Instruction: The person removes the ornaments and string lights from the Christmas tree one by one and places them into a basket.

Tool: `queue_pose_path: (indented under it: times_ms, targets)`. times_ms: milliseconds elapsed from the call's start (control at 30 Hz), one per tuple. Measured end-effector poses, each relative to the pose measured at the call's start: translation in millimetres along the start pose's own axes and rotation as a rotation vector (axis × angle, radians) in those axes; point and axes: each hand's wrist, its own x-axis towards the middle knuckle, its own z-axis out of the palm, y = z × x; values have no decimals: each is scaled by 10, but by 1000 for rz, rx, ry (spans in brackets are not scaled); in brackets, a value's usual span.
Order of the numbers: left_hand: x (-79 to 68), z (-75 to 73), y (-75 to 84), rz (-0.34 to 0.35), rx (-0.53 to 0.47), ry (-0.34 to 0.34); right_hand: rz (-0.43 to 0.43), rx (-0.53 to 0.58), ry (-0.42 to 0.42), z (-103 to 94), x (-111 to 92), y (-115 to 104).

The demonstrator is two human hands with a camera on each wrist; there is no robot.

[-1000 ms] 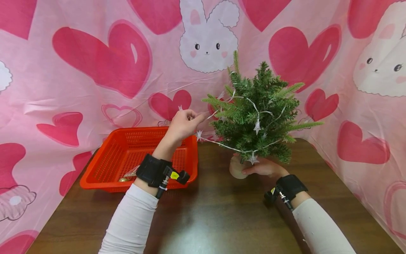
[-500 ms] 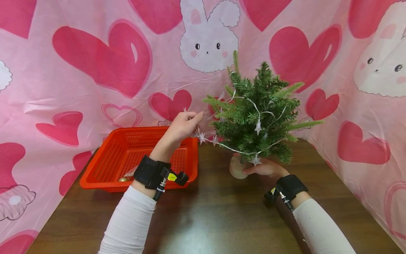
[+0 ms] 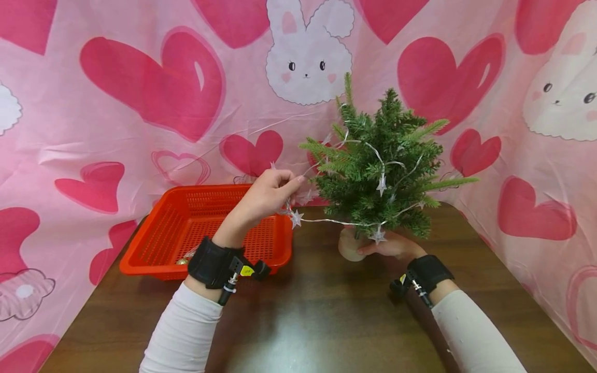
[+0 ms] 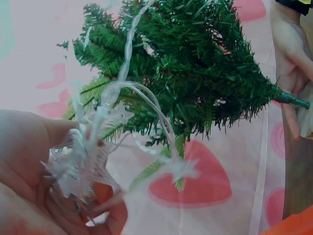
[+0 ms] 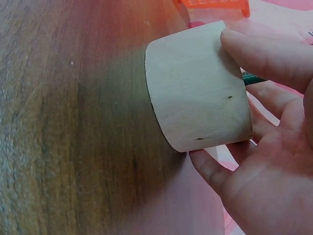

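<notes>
A small artificial Christmas tree [image 3: 382, 160] stands right of centre on a pale wooden base [image 5: 195, 93]. My right hand [image 3: 394, 245] grips that base, thumb and fingers spread round its upper edge in the right wrist view. Left of the tree, my left hand [image 3: 270, 194] holds a bunched part of a clear star string light [image 4: 80, 166] in curled fingers. From there a strand with a star [image 3: 296, 218] runs across to the tree's lower branches. Other loops of the string lie over the foliage, with one star [image 3: 381, 184] hanging at the front.
An orange plastic basket [image 3: 154, 269] sits on the left of the wooden table [image 3: 308, 311], partly behind my left forearm. A small gold ornament [image 3: 182, 261] lies inside it. A pink heart-and-rabbit cloth [image 3: 252, 67] hangs close behind the table.
My left hand has shifted slightly downward with the string light, and the lower strand's star beside it sits lower. The right hand stays on the base, and the tree has hardly moved.
</notes>
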Motion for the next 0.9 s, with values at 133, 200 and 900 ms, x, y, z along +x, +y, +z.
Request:
queue_pose_path:
  times_ms: [133,200,900]
  targets:
    - [56,-11,-24,5,-35,44,-112,19,-39,2,34,23]
    - [91,-19,-53,3,-68,77,-199,39,-79,3,63,37]
    - [514,55,-289,-170,-157,-251,-132,144,24,84,21,1]
